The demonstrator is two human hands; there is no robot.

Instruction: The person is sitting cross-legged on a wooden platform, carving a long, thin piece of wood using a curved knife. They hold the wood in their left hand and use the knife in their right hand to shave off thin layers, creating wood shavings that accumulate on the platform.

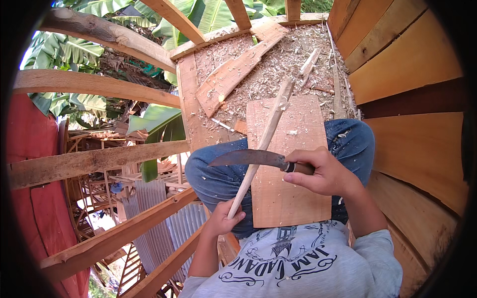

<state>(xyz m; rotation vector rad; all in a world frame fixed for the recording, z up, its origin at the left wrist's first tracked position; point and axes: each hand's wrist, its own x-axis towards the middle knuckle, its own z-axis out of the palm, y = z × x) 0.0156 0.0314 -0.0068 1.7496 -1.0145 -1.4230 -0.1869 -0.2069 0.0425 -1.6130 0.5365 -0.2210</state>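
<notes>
Stick: pale, long and slim; its lower end is in my left hand, and it slants up and to the right across the board, its far tip reaching past the board's top edge; whether it touches the board I cannot tell.
Left hand: closed around the stick's lower end, thumb and fingers wrapped about it, beside the board's lower left edge.
Right hand: closed on the knife's brown handle, above the board.
Knife: a curved, dark blade pointing to my left; it crosses over the stick, roughly midway along it (whether the edge touches the wood I cannot tell).
Board: flat and reddish-brown, on my lap between my knees; small chips dot its face.
Jeans: blue, flecked with shavings, knees spread to either side of the board; my grey shirt shows below it, dark print across the front.
Floor: wood shavings lie thick ahead of me; a loose plank lies among them, angled.
Sides: wooden wall of boards at my right; beams at my left, with broad green leaves and a corrugated sheet beyond.
</notes>
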